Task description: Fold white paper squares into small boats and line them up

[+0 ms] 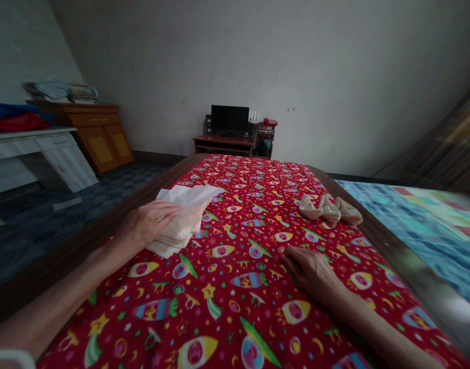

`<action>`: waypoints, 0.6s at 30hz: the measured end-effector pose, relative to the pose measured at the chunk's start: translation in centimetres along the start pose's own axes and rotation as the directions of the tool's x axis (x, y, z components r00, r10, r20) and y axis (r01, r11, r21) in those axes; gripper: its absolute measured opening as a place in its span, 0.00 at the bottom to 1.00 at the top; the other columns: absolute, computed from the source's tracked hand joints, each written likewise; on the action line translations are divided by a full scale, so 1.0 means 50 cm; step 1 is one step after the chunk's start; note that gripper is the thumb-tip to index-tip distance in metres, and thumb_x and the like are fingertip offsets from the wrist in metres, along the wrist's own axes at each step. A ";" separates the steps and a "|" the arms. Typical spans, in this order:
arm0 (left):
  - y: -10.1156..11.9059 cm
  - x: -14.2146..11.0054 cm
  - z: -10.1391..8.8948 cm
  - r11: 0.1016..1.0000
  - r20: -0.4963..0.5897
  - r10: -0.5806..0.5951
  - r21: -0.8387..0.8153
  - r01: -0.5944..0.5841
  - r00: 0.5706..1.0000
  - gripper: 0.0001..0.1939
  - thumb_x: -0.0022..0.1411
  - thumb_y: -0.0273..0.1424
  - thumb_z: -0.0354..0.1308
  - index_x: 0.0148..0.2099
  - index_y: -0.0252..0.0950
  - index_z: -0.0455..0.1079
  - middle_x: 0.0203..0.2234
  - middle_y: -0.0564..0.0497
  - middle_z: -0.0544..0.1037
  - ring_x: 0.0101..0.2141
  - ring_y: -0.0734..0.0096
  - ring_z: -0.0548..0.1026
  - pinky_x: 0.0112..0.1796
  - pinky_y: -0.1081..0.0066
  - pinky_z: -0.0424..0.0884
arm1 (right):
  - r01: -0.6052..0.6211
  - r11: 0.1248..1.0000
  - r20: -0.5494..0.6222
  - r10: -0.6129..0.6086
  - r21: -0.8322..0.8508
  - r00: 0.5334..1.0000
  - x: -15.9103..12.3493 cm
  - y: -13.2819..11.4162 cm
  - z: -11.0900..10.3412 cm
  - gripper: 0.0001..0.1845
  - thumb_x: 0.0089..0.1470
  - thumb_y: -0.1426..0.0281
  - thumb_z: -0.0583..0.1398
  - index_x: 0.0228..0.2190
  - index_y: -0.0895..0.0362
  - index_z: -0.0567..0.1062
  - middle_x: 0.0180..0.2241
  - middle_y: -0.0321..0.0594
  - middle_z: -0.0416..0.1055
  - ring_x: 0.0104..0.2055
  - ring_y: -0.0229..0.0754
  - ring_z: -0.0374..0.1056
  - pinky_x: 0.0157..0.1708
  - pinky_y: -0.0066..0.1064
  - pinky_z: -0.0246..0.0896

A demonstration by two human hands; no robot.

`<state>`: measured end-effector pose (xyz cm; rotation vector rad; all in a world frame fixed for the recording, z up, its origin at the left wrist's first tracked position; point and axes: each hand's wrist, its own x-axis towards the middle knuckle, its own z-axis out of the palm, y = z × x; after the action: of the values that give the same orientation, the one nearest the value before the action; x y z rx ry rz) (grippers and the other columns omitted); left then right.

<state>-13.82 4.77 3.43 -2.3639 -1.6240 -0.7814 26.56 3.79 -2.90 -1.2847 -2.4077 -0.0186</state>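
A stack of thin, pale paper sheets [177, 233] lies on the left side of the red cloth, its edges uneven. Over its left part rests my left hand [154, 220], fingers together and closed on the top sheet [194, 197], whose far right corner rises in folds. My right hand [309, 269] lies on the cloth right of the middle, its fingers curled in and no object visible in them. Beyond it, near the right edge, several folded paper pieces [329, 210] of the same pale colour stand side by side in a row.
The patterned red cloth [235, 318] covers a long table with a dark wooden edge [381, 241]. To the right is a bed with a blue checked cover [388, 220]. A monitor [230, 119] stands by the far wall; a white desk [65, 159] and wooden cabinet [104, 136] are left.
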 end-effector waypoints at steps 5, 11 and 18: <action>0.151 0.017 0.042 0.934 -0.010 0.348 0.088 -0.346 0.937 0.09 0.62 0.24 0.51 0.37 0.36 0.73 0.34 0.51 0.79 0.37 0.67 0.75 0.40 0.68 0.67 | 0.010 1.000 -0.006 -0.010 -0.005 1.000 -0.002 0.003 0.000 0.16 0.62 0.65 0.49 0.24 0.56 0.65 0.22 0.36 0.66 0.21 0.34 0.59 0.24 0.28 0.47; 0.288 0.020 0.100 0.862 0.109 0.482 0.120 -0.493 0.870 0.08 0.59 0.24 0.55 0.27 0.35 0.67 0.24 0.52 0.74 0.28 0.65 0.72 0.29 0.67 0.63 | 0.111 0.994 -0.169 -0.109 0.004 0.980 -0.010 -0.003 -0.011 0.10 0.61 0.67 0.51 0.36 0.57 0.71 0.31 0.43 0.72 0.32 0.39 0.68 0.30 0.28 0.61; 0.338 0.020 0.138 0.870 0.144 0.492 -0.047 -0.490 0.859 0.09 0.62 0.32 0.56 0.29 0.35 0.69 0.25 0.52 0.75 0.29 0.66 0.73 0.30 0.68 0.65 | 0.291 0.954 -0.192 -0.272 0.078 0.943 -0.009 -0.010 -0.007 0.12 0.60 0.68 0.53 0.42 0.56 0.73 0.48 0.50 0.69 0.49 0.48 0.67 0.44 0.41 0.67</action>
<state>3.99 1.83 0.64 -2.7224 -0.9685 -0.5113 26.52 3.08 -2.62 -0.8452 -2.3798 -0.0838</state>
